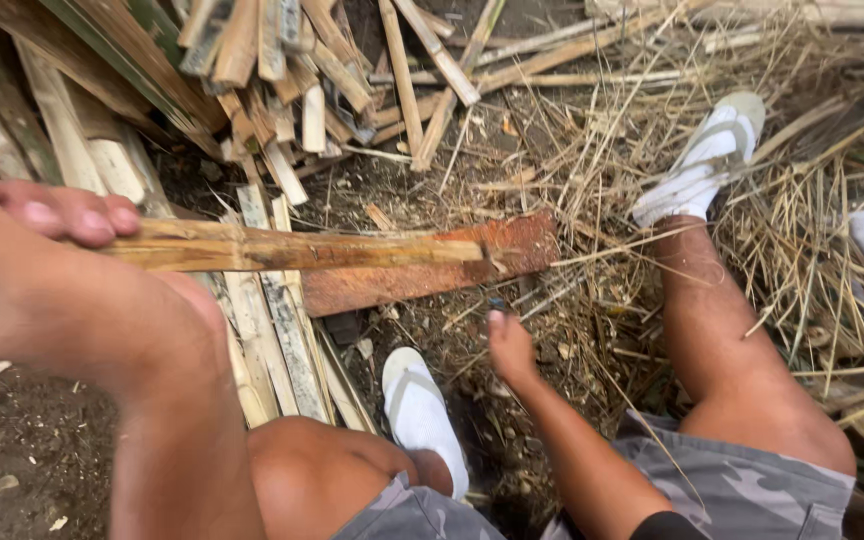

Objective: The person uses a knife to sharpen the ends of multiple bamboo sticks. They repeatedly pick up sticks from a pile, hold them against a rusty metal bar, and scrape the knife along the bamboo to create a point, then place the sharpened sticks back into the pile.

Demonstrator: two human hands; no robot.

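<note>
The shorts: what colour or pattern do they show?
Grey camouflage shorts, clearest in the head view.

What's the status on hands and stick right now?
Left hand gripping split bamboo stick, tip over reddish plank. Right hand low by ground, holding something small and unclear. Bamboo pile behind.

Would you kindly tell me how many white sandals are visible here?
2. One white sandal is at lower centre, beside the bent knee; the other white sandal is at upper right on the dry straw. None seems hidden.

Grey camouflage shorts, white sandals (bare arms).
</note>
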